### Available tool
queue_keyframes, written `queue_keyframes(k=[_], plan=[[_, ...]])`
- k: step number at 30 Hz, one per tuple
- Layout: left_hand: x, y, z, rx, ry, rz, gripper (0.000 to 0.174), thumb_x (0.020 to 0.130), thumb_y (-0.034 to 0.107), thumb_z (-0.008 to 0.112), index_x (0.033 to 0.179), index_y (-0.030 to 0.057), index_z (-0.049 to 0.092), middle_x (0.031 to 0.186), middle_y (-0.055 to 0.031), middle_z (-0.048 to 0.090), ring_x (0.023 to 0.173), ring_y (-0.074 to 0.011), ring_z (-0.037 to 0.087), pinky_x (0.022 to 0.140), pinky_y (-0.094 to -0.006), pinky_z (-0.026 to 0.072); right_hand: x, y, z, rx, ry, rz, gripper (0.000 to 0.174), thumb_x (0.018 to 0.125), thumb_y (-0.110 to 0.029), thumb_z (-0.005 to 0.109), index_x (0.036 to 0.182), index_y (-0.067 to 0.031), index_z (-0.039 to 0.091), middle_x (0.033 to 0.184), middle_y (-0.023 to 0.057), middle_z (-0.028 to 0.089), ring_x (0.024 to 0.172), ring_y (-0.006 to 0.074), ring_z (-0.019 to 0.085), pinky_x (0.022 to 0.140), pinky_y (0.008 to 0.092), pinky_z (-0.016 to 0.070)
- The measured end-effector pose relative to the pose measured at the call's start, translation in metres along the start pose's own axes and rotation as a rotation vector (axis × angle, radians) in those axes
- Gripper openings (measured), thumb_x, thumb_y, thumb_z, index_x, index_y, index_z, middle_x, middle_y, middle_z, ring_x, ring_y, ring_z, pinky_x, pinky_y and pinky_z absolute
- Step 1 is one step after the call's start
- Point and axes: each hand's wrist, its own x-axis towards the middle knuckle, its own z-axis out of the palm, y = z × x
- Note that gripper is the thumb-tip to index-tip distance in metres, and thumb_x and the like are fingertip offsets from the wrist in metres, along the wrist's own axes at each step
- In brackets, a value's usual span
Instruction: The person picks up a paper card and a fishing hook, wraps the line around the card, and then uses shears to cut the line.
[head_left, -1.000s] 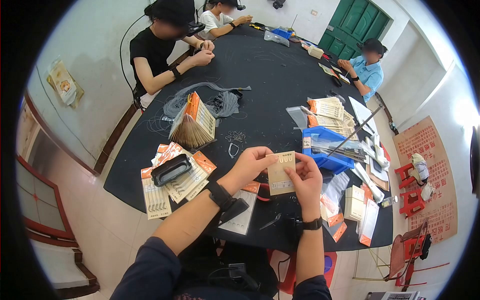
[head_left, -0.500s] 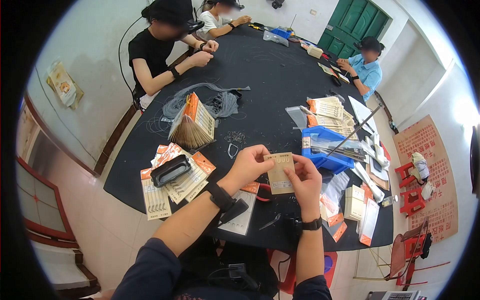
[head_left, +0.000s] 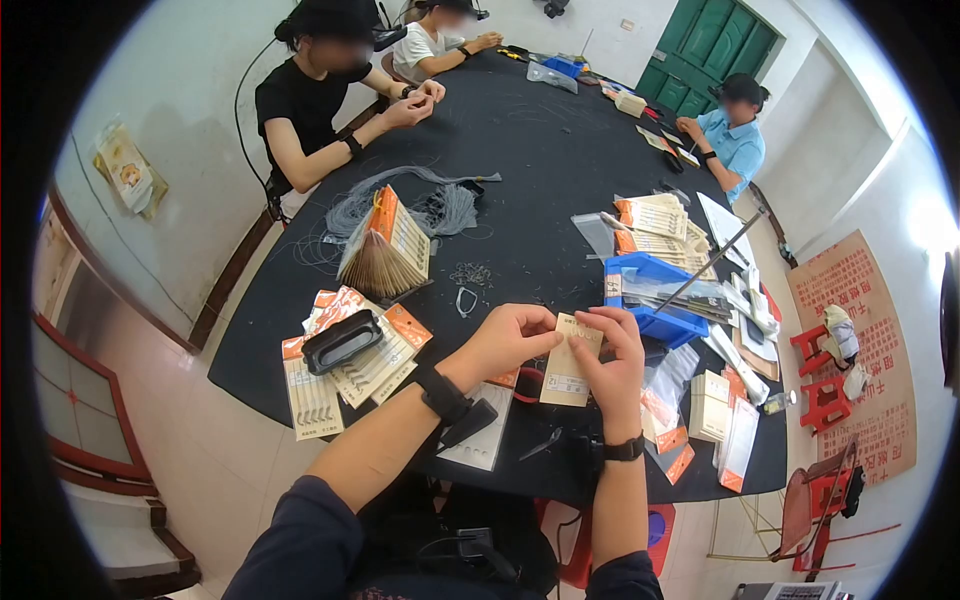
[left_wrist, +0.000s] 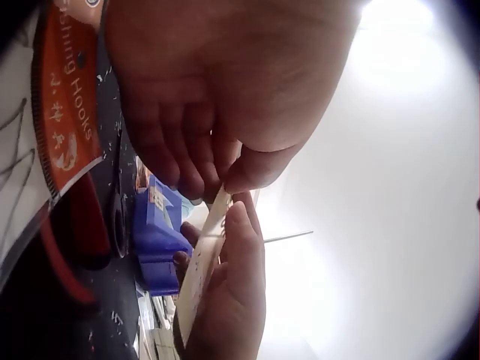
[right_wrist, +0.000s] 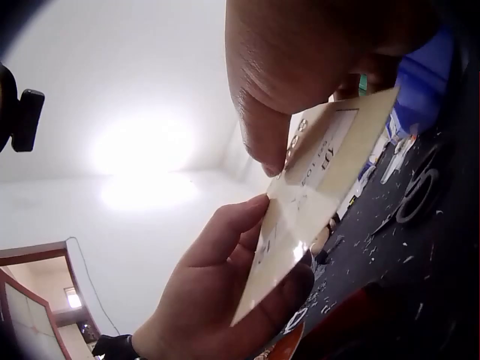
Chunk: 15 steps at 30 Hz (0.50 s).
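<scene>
Head view: I see left hand [head_left: 515,338] and right hand [head_left: 614,352] pinching a card [head_left: 564,388] between them, blue bin [head_left: 655,325] beyond. Left wrist view: both pinches crowd one end; slackening could drop it. Right wrist view: pressing hard might crease it.

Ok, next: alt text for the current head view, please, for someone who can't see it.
A person's left hand and right hand hold a small beige card above a black table with orange-topped packets and a blue bin. Three other people are around it.
</scene>
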Motion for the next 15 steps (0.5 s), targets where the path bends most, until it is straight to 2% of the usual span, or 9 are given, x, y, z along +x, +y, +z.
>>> queue_keyframes(k=[8,11,12,15], plan=[[0.001,-0.003,-0.001,0.015,-0.036,0.010,0.014,0.090,0.012,0.065,0.094,-0.0018,0.066,0.085,-0.0026,0.067,0.077,-0.0060,0.061,0.070,-0.0224,0.0506,0.000,-0.004,0.001,0.071,0.024,0.063,0.019,0.078,-0.006,0.074,0.097,-0.0059,0.074,0.094,0.0038,0.063,0.078,0.0124,0.061,0.064,0.0219,0.0468],[0.001,-0.004,-0.003,0.014,-0.060,-0.001,0.014,0.092,0.012,0.064,0.096,-0.0013,0.066,0.089,-0.0031,0.067,0.079,-0.0068,0.062,0.072,-0.0232,0.0510,-0.001,0.008,-0.002,0.024,-0.009,0.003,0.025,0.081,-0.005,0.073,0.106,-0.0042,0.071,0.096,0.0040,0.064,0.078,0.0111,0.061,0.065,0.0219,0.0483],[0.001,-0.002,-0.003,0.018,-0.070,-0.005,0.014,0.093,0.012,0.063,0.098,-0.0011,0.066,0.091,-0.0033,0.067,0.081,-0.0071,0.062,0.073,-0.0236,0.0512,-0.002,0.009,0.001,0.134,0.009,0.054,0.029,0.083,-0.005,0.072,0.112,-0.0034,0.067,0.097,0.0049,0.064,0.079,0.0105,0.061,0.066,0.0218,0.0487],[0.000,0.003,0.001,-0.046,0.071,-0.012,0.017,0.092,0.013,0.065,0.099,-0.0020,0.065,0.089,-0.0053,0.068,0.079,-0.0082,0.063,0.072,-0.0236,0.0517,-0.004,0.008,0.008,0.399,0.041,0.190,0.043,0.086,-0.004,0.069,0.127,-0.0011,0.056,0.099,0.0069,0.065,0.082,0.0088,0.062,0.067,0.0215,0.0496]])
